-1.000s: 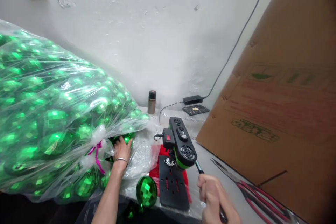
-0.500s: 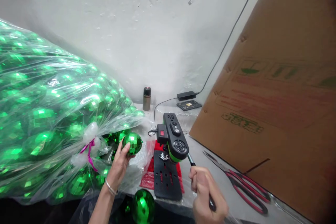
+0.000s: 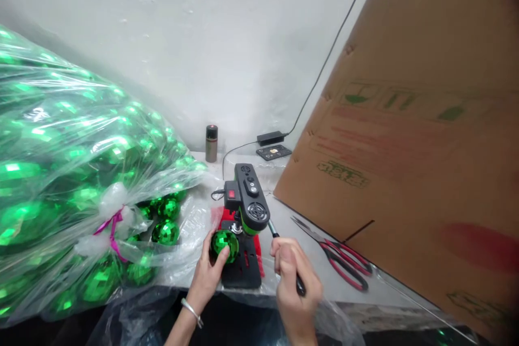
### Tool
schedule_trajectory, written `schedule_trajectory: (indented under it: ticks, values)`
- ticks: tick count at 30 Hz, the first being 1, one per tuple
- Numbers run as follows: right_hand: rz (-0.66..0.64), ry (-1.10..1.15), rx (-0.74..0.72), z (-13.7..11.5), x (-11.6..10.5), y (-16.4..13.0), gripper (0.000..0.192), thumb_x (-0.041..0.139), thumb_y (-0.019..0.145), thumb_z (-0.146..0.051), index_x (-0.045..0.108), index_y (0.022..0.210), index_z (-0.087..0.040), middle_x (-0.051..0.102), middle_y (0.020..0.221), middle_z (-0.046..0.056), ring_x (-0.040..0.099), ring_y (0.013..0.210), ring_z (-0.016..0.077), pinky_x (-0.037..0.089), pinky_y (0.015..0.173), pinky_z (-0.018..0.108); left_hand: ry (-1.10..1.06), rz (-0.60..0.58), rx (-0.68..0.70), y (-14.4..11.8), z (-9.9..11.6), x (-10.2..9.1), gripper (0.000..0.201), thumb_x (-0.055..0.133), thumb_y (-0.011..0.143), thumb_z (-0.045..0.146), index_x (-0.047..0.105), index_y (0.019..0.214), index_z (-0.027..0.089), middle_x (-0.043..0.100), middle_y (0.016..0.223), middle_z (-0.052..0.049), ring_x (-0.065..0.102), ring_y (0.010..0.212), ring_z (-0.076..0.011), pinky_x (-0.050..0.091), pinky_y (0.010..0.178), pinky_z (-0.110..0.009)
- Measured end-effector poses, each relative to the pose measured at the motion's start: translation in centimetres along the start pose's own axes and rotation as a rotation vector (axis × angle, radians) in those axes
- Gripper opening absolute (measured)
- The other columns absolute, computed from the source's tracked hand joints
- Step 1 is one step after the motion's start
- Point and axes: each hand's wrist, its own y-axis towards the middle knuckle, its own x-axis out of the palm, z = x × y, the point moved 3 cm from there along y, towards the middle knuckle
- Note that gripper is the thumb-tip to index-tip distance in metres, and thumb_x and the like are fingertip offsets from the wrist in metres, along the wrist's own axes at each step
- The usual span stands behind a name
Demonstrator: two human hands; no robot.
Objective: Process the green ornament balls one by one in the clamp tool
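A shiny green faceted ball ornament (image 3: 224, 245) is held between the thumb and fingers of my left hand (image 3: 208, 270). It sits over the left side of a slotted black base plate (image 3: 243, 275), just below the head of a small black-and-green drill-press-like machine (image 3: 253, 200). My right hand (image 3: 298, 275) is wrapped round the black grip of the machine's lever (image 3: 300, 285), to the right of the plate. Red plastic (image 3: 258, 259) lies beneath the plate.
A clear bag of green balls (image 3: 81, 173), tied with purple ribbon, fills the left. Loose green balls (image 3: 166, 231) lie at its mouth. Scissors (image 3: 340, 259) and a large cardboard box (image 3: 397, 135) are on the right. A bottle (image 3: 211, 143), phone (image 3: 273, 152) and power adapter (image 3: 271, 138) stand behind.
My left hand has brought the ball rightward from beside the bag to over the base plate. My right hand stays on the lever. The ball low in front is out of view, and the camera view has shifted.
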Motion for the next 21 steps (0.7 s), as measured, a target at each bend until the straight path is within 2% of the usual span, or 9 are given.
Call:
schedule_trajectory:
  ticks: [5,11,16,21]
  values:
    - [-0.025,0.008,-0.013,-0.1,0.0,0.2,0.030,0.045,0.106,-0.015,0.053,0.078,-0.022,0.053,0.070,-0.002,0.050,0.059,0.0113,0.039,0.054,0.026,0.230,-0.016,0.115,0.2,-1.8,1.6,0.079,0.075,0.080,0.054,0.051,0.147,0.018,0.061,0.152,-0.020,0.055,0.145,-0.0388,0.042,0.123,-0.057]
    - [-0.035,0.011,-0.016,-0.3,0.0,0.3,0.028,0.045,0.107,-0.014,0.053,0.081,-0.022,0.055,0.072,-0.002,0.048,0.059,0.0104,0.038,0.054,0.024,0.321,-0.058,0.229,0.5,-2.0,2.2,0.075,0.075,0.080,0.046,0.052,0.146,0.018,0.062,0.150,-0.020,0.059,0.141,-0.0380,0.046,0.120,-0.058]
    - [-0.039,-0.001,-0.048,-0.3,-0.1,0.3,0.029,0.044,0.107,-0.014,0.054,0.081,-0.021,0.055,0.071,-0.002,0.049,0.058,0.0107,0.038,0.054,0.025,0.337,-0.077,0.237,0.3,-2.0,1.8,0.075,0.074,0.081,0.046,0.052,0.146,0.014,0.060,0.152,-0.024,0.055,0.145,-0.0401,0.043,0.123,-0.060]
    - [-0.008,0.021,0.010,-0.7,0.2,0.9,0.032,0.045,0.108,-0.016,0.052,0.077,-0.021,0.054,0.069,-0.002,0.052,0.060,0.0111,0.040,0.056,0.024,0.312,-0.100,0.198,0.2,-1.8,1.3,0.075,0.074,0.082,0.049,0.052,0.148,0.019,0.060,0.154,-0.019,0.054,0.146,-0.0391,0.041,0.124,-0.057]
